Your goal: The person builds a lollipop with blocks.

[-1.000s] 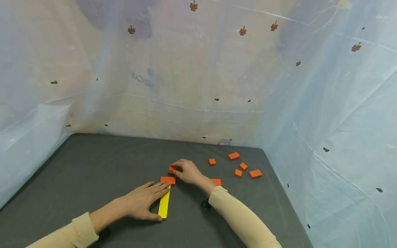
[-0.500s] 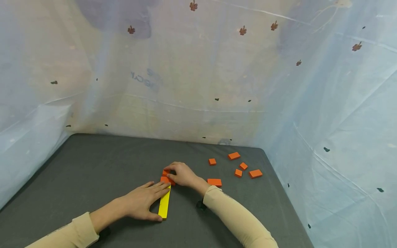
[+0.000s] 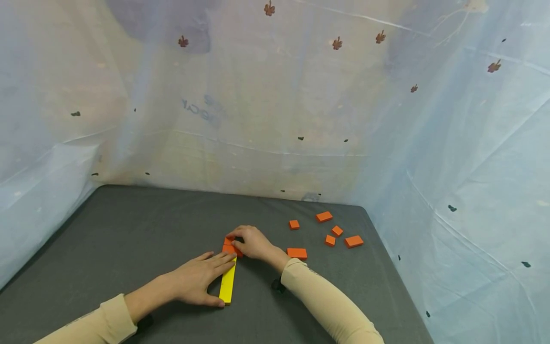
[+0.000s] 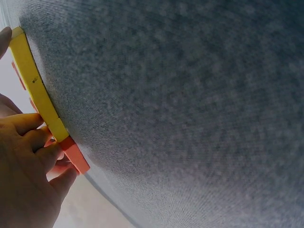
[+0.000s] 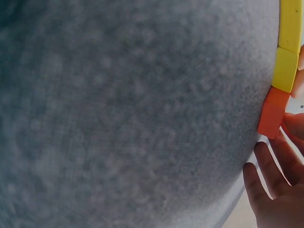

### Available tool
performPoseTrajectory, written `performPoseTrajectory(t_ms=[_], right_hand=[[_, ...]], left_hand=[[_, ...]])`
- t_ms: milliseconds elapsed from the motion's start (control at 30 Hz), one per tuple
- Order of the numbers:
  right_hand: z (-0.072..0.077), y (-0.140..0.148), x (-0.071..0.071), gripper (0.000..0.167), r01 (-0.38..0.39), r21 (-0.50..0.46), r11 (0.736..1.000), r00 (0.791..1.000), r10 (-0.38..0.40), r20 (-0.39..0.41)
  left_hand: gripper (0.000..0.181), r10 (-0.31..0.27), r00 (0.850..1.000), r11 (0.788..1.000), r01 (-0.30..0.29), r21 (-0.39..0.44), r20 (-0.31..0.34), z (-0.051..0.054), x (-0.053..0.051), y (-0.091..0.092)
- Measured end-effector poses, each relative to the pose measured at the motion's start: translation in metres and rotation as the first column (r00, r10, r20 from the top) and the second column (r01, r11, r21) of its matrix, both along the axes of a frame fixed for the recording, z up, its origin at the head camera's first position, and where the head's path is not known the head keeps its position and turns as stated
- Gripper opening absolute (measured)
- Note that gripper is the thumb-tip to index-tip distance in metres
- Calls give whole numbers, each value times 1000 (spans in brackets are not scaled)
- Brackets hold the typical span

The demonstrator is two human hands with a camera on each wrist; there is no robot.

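Observation:
Yellow blocks (image 3: 227, 286) lie end to end in a row on the dark table; the right wrist view shows a seam before a short yellow block (image 5: 285, 69). At their far end sits a rectangular orange block (image 3: 227, 249), touching the row. My left hand (image 3: 197, 283) rests along the yellow row, fingers extended over its far part, thumb touching the near end. Just beyond the rectangular block, my right hand (image 3: 256, 243) pinches a small orange block (image 3: 229, 240) between thumb and index finger. Its fingers partly hide both orange blocks.
Several loose orange blocks lie to the right, including a rectangular block (image 3: 354, 241) and a small block (image 3: 294, 224). Another rectangular orange block (image 3: 297, 253) is beside the right forearm. A pale plastic sheet (image 3: 258, 157) hangs behind the table (image 3: 150, 215).
My right hand has moved left and slightly nearer with the small orange block, bringing it up against the far side of the rectangular orange block. The left hand stays in place.

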State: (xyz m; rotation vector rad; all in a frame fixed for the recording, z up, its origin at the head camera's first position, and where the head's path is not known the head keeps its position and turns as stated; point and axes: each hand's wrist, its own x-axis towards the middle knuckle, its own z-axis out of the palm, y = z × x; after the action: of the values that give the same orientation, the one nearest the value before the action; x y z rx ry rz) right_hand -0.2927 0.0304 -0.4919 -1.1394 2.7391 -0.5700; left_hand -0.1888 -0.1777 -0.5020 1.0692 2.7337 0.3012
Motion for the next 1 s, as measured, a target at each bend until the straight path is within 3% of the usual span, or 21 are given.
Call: performPoseTrajectory(t_ms=[433, 667, 1000], right_hand=[[0, 1, 0, 31, -8, -21, 1000, 1000, 8, -1], [1, 10, -5, 34, 5, -125, 992, 1000, -1, 31], [22, 48, -20, 35, 111, -259, 960, 993, -95, 71]], left_hand=[[107, -3, 1000, 1000, 3, -3, 11, 4, 1, 1], [108, -1, 1000, 1000, 1, 7, 10, 0, -1, 1], [106, 14, 1000, 1000, -14, 4, 22, -3, -3, 1]])
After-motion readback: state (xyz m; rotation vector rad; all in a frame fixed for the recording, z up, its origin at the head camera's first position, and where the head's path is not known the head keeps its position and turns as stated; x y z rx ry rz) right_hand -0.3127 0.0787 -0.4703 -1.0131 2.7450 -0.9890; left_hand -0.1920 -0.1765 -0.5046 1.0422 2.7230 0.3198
